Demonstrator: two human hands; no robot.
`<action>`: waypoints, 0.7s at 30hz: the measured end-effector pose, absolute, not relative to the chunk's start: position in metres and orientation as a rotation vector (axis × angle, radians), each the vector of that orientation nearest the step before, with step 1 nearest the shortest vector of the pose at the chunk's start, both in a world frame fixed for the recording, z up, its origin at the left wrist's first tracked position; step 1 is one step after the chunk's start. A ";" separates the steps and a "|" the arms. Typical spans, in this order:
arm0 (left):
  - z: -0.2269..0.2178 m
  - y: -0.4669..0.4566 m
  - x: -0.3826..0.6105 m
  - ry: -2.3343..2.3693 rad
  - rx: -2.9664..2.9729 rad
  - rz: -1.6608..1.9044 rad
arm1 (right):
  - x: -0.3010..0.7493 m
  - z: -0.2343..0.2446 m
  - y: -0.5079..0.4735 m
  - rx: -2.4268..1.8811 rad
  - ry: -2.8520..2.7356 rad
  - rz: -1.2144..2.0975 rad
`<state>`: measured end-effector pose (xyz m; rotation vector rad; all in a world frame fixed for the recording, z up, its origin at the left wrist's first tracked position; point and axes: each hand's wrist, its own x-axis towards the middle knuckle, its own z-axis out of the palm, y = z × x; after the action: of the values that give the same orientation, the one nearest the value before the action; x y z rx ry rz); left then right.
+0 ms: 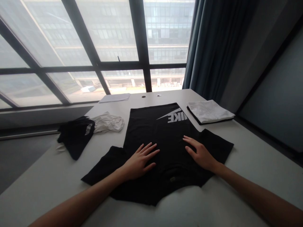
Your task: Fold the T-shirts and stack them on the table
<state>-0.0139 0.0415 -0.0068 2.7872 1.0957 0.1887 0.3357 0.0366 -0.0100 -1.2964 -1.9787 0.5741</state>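
- The left hand (141, 160) lies palm down on the black T-shirt (151, 127), fingers spread, pinching nothing.
- The right hand (200, 154) is over the same shirt, its fingers loosely apart and a little bent; whether its whole palm touches the fabric, I cannot tell.
- The shirt lies spread out under and between both hands, one sleeve to the left of the left hand, the other to the right of the right hand; its neckline is on the near side of them and its straight hem beyond.
- A white print (177, 117) sits beyond the right hand, upside down from here.
- Beyond and left of the left hand, a crumpled black garment (77, 135) touches a crumpled white garment (109, 122).
- Beyond the right hand, to its right, a folded white cloth (210, 111) rests on a black one.
- The white table (255, 154) extends past both hands toward a window (113, 34).
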 end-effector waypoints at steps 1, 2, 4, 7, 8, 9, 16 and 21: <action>-0.007 0.041 -0.014 1.089 2.786 0.195 | 0.332 -0.003 0.043 -1.264 -1.882 0.712; -0.008 0.041 -0.014 1.084 2.785 0.203 | 0.328 0.003 0.052 -1.226 -1.777 0.868; -0.008 0.041 -0.014 1.084 2.783 0.216 | 0.316 0.013 0.078 -1.118 -1.554 1.193; -0.008 0.040 -0.014 1.089 2.775 0.229 | 0.292 0.019 0.130 -0.938 -1.274 1.548; -0.007 0.040 -0.014 1.089 2.771 0.231 | 0.284 0.018 0.150 -0.915 -1.197 1.625; -0.007 0.039 -0.013 1.088 2.769 0.234 | 0.276 0.017 0.171 -0.900 -1.135 1.675; -0.002 0.035 -0.013 1.098 2.736 0.174 | 0.259 0.002 0.301 -1.030 -1.161 1.560; -0.002 0.032 -0.013 1.095 2.693 0.151 | 0.299 -0.002 0.356 -1.261 -1.500 1.166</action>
<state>-0.0128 0.0316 -0.0016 2.6933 1.0946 0.1509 0.2986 0.3564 -0.0017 -1.2615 -1.5004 1.1662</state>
